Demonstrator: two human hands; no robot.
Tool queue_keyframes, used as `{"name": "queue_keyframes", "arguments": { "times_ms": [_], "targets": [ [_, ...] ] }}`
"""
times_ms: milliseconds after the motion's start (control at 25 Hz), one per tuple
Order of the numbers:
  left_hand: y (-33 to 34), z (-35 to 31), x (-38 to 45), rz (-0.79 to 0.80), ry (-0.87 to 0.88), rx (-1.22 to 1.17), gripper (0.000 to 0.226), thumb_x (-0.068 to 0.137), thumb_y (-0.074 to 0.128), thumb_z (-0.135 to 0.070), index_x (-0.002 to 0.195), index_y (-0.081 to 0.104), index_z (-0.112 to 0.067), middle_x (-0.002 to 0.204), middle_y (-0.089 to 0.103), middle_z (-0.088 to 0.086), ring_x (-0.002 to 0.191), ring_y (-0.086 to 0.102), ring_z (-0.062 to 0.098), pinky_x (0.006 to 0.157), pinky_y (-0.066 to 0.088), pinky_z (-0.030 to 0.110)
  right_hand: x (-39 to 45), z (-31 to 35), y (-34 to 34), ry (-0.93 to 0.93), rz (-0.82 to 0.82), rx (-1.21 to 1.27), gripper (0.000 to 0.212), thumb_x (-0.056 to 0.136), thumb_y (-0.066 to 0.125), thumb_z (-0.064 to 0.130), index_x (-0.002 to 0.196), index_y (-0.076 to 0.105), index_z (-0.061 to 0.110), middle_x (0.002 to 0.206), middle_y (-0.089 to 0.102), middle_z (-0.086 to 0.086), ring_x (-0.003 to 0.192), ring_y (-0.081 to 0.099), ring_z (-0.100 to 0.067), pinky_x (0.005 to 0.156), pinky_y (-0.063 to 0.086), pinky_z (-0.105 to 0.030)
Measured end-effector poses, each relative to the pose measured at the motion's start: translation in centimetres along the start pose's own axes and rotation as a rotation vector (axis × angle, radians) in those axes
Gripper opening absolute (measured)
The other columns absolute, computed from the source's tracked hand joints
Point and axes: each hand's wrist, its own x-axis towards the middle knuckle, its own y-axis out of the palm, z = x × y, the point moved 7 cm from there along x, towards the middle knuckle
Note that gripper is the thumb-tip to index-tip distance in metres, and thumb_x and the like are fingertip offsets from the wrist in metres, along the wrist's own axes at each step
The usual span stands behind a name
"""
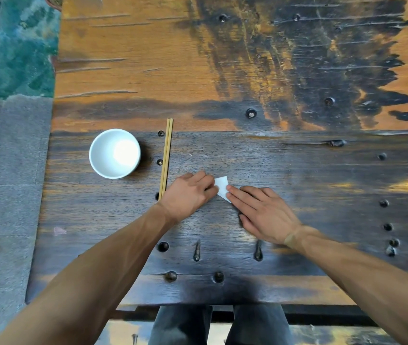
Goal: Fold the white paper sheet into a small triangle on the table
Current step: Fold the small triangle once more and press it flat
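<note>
My left hand point(188, 195) and right hand point(262, 212) press the folded paper point(221, 186) flat on the counter point(297, 170), neither grip closed, to sharpen its crease.

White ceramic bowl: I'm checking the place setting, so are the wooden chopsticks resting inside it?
No, the pair of wooden chopsticks lies flat on the table beside the white ceramic bowl.
</note>
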Motion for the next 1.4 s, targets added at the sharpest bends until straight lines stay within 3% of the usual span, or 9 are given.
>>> {"name": "queue_keyframes", "arguments": {
  "times_ms": [200,360,480,600,800,960,1160,1400],
  "targets": [
    [0.4,-0.9,-1.8,0.013,-0.097,-0.049,0.036,0.086,0.065,-0.016,0.121,0.063,-0.009,0.109,0.065,0.01,0.093,0.062,0.027,0.069,0.052,0.037,3.3,-0.8,-0.1,0.091,0.084,0.031,0.06,0.097,0.043,0.037,0.151,0.03,0.016,0.163,0.018,0.005,0.108,0.049,-0.023,0.082,0.045,-0.038],
    [1.2,-2.2,-3.1,0.116,-0.227,-0.02,0.053,0.088,0.057,-0.028,0.137,0.052,-0.008,0.125,0.059,0.009,0.104,0.057,0.027,0.079,0.048,0.039,3.6,-1.3,0.8,0.079,0.193,-0.017,0.062,0.099,0.038,0.043,0.154,0.025,0.016,0.163,0.015,0.003,0.128,0.04,-0.028,0.094,0.038,-0.041],
    [1.6,-2.9,-3.4,0.166,-0.283,-0.015,0.061,0.089,0.054,-0.034,0.142,0.044,-0.008,0.133,0.054,0.009,0.109,0.053,0.027,0.082,0.046,0.04,2.5,-1.0,1.5,0.081,0.274,-0.037,0.067,0.1,0.03,0.05,0.156,0.012,0.017,0.165,0.004,0.002,0.145,0.022,-0.031,0.109,0.027,-0.045],
    [2.0,-3.2,-3.8,0.216,-0.33,-0.027,0.065,0.089,0.052,-0.036,0.147,0.037,-0.01,0.14,0.047,0.01,0.116,0.047,0.028,0.086,0.045,0.042,2.1,-0.8,1.8,0.103,0.327,-0.023,0.07,0.1,0.023,0.055,0.157,0.002,0.019,0.164,-0.007,0.005,0.15,0.007,-0.03,0.115,0.018,-0.046],
    [2.5,-3.0,-4.0,0.29,-0.341,-0.026,0.069,0.092,0.048,-0.038,0.151,0.026,-0.012,0.16,0.021,0.011,0.131,0.035,0.031,0.096,0.04,0.047,1.9,-0.4,1.9,0.148,0.347,-0.017,0.072,0.099,0.025,0.055,0.157,0.002,0.019,0.164,-0.007,0.003,0.151,-0.002,-0.029,0.119,0.013,-0.048],
    [3.0,-3.1,-4.0,0.348,-0.319,-0.034,0.07,0.095,0.043,-0.038,0.153,0.018,-0.008,0.162,0.015,0.01,0.136,0.03,0.031,0.102,0.035,0.049,1.8,-0.1,2.4,0.169,0.37,-0.032,0.074,0.098,0.02,0.058,0.155,-0.008,0.02,0.163,-0.015,0.004,0.149,-0.013,-0.028,0.12,0.003,-0.05],
    [2.8,-4.1,-3.6,0.348,-0.391,-0.066,0.073,0.091,0.045,-0.037,0.151,0.021,-0.004,0.16,0.02,0.015,0.129,0.038,0.03,0.092,0.04,0.044,1.8,0.0,2.6,0.182,0.38,-0.039,0.075,0.098,0.022,0.059,0.155,-0.007,0.02,0.163,-0.014,0.004,0.149,-0.013,-0.028,0.12,-0.001,-0.051],
    [3.1,-3.8,-3.6,0.375,-0.502,-0.161,0.08,0.092,0.041,-0.037,0.154,0.001,-0.005,0.163,0.009,0.012,0.131,0.033,0.03,0.098,0.037,0.046,1.8,-0.1,2.7,0.177,0.387,-0.052,0.075,0.098,0.018,0.061,0.155,-0.01,0.021,0.162,-0.016,0.005,0.149,-0.014,-0.028,0.12,-0.001,-0.051]
  ]
}}
